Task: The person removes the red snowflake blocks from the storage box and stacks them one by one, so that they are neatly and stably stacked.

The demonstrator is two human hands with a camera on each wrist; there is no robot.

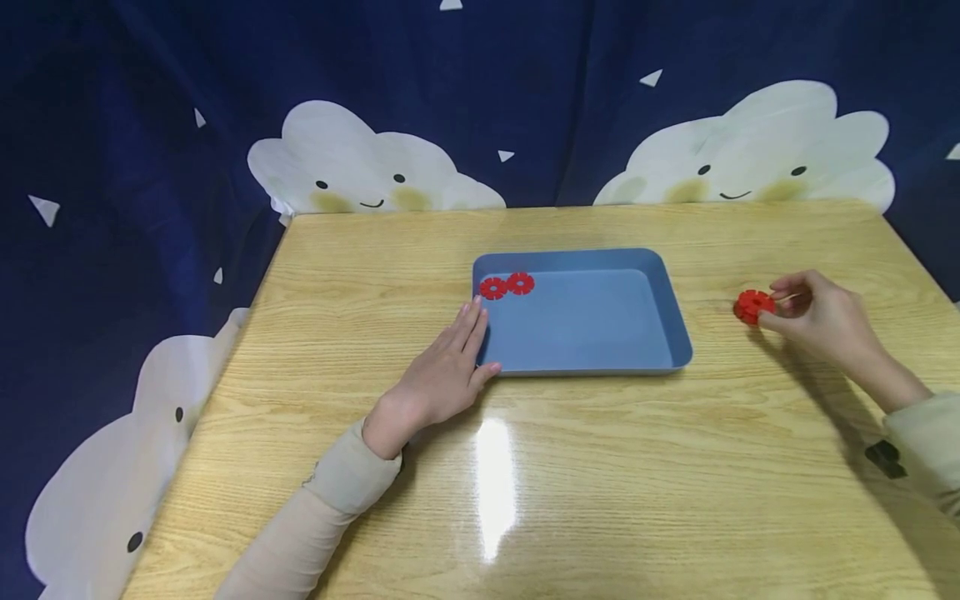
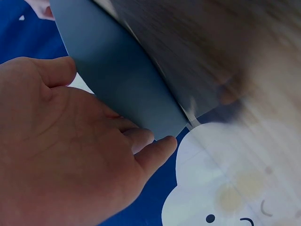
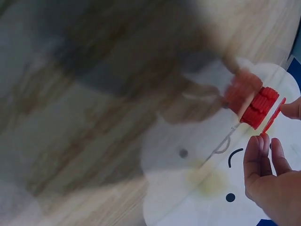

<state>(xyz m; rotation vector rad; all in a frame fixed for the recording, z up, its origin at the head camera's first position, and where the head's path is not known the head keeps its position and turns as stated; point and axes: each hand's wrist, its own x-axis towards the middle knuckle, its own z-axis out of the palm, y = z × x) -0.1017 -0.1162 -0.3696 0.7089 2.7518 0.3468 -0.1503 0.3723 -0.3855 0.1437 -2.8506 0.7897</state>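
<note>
A blue tray (image 1: 585,325) lies on the table, with two red notched discs (image 1: 485,288) side by side at its far left. My left hand (image 1: 442,383) rests against the tray's left wall, fingers extended and thumb by the near corner; in the left wrist view, fingertips touch the wall from outside. Right of the tray, my right hand (image 1: 832,321) pinches one red notched disc (image 3: 273,117) between thumb and fingers. A thin gap parts this disc from a short stack of similar red discs (image 3: 258,107) on the table.
The wooden table (image 1: 600,483) carries a bright light reflection in front of the tray. Behind it and along the left hangs a dark blue curtain (image 1: 547,100) printed with white clouds. The tray's raised walls stand between its floor and the right hand.
</note>
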